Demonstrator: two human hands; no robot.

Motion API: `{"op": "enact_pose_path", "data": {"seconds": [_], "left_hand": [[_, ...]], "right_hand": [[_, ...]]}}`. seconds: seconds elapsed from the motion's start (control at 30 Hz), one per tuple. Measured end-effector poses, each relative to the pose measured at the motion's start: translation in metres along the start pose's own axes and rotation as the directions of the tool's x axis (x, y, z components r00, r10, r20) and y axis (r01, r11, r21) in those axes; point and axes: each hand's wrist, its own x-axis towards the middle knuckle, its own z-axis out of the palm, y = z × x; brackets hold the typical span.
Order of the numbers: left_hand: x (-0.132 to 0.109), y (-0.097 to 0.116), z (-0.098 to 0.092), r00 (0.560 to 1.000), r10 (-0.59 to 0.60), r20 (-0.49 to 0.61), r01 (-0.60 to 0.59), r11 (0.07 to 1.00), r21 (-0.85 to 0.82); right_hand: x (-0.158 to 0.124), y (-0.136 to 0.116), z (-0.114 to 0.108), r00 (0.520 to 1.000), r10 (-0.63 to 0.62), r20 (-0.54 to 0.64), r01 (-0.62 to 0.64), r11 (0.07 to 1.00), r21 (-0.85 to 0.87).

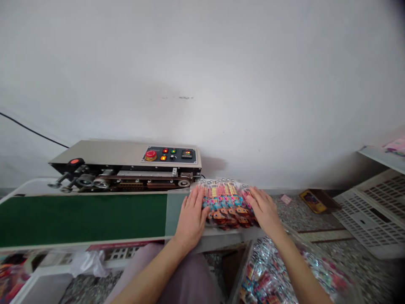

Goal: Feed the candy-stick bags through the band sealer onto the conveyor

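A clear plastic bag (pixel 226 202) full of colourful printed packets with metal rings at the top lies flat at the right end of the conveyor. My left hand (pixel 192 215) rests flat on its left side, fingers stretched toward the wall. On the right side, my right hand (pixel 264 209) lies over the bag with its fingers extended. Both palms press on the bag from above. Just left of the bag is a translucent plate (pixel 177 207) at the end of the green belt (pixel 88 217).
Behind the belt stands a band sealing machine (pixel 126 169) with a red emergency button (pixel 151 155) and lit switches. Below right, a large clear bag (pixel 265 270) holds more packets. A white plastic crate (pixel 370 219) and a small box (pixel 316 200) are on the floor at right.
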Motion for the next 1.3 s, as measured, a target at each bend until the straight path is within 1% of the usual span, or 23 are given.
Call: {"op": "enact_pose_path", "data": {"seconds": [0.07, 0.17, 0.23, 0.3, 0.37, 0.43, 0.57, 0.7, 0.83, 1.0, 1.1, 1.17, 1.23, 1.3], "left_hand": [[-0.003, 0.004, -0.003, 0.995, -0.087, -0.045, 0.087, 0.996, -0.010], [-0.004, 0.009, -0.009, 0.977, -0.203, -0.061, 0.203, 0.979, -0.009], [-0.002, 0.010, -0.012, 0.967, -0.253, -0.040, 0.253, 0.967, -0.018], [0.000, 0.009, -0.014, 0.956, -0.294, -0.024, 0.293, 0.956, -0.023], [0.002, 0.008, -0.016, 0.946, -0.325, -0.011, 0.325, 0.945, -0.028], [0.004, 0.005, -0.017, 0.939, -0.345, 0.018, 0.345, 0.937, -0.056], [0.006, -0.002, -0.022, 0.937, -0.342, 0.075, 0.349, 0.929, -0.119], [0.007, -0.009, -0.025, 0.937, -0.341, 0.079, 0.349, 0.926, -0.141], [0.012, -0.010, -0.024, 0.940, -0.330, 0.085, 0.340, 0.928, -0.151], [0.018, -0.010, -0.021, 0.945, -0.313, 0.094, 0.324, 0.933, -0.157], [0.017, -0.013, -0.024, 0.947, -0.311, 0.084, 0.320, 0.936, -0.149], [0.014, -0.016, -0.027, 0.948, -0.308, 0.080, 0.316, 0.939, -0.136], [0.012, -0.018, -0.029, 0.948, -0.308, 0.078, 0.315, 0.942, -0.117], [0.011, -0.020, -0.031, 0.947, -0.312, 0.077, 0.318, 0.944, -0.092]], "right_hand": [[-0.002, -0.035, -0.005, 0.995, -0.100, -0.028, 0.098, 0.993, -0.061], [-0.006, -0.089, -0.006, 0.952, -0.298, 0.070, 0.304, 0.947, -0.104], [-0.010, -0.116, 0.001, 0.926, -0.349, 0.144, 0.366, 0.923, -0.117], [-0.014, -0.132, 0.009, 0.922, -0.337, 0.190, 0.365, 0.921, -0.137], [-0.017, -0.139, 0.015, 0.932, -0.303, 0.199, 0.337, 0.926, -0.170], [-0.017, -0.143, 0.018, 0.934, -0.298, 0.198, 0.335, 0.923, -0.188], [-0.016, -0.151, 0.018, 0.931, -0.299, 0.208, 0.341, 0.916, -0.212], [-0.012, -0.162, 0.017, 0.947, -0.238, 0.217, 0.290, 0.925, -0.246], [-0.007, -0.169, 0.016, 0.944, -0.208, 0.257, 0.274, 0.926, -0.260], [-0.007, -0.170, 0.018, 0.950, -0.200, 0.239, 0.265, 0.921, -0.285], [-0.006, -0.171, 0.019, 0.962, -0.184, 0.202, 0.241, 0.919, -0.313], [-0.003, -0.172, 0.020, 0.962, -0.201, 0.185, 0.252, 0.913, -0.320], [0.000, -0.173, 0.021, 0.958, -0.217, 0.188, 0.268, 0.910, -0.317], [0.003, -0.174, 0.022, 0.956, -0.207, 0.209, 0.266, 0.912, -0.313]]}}
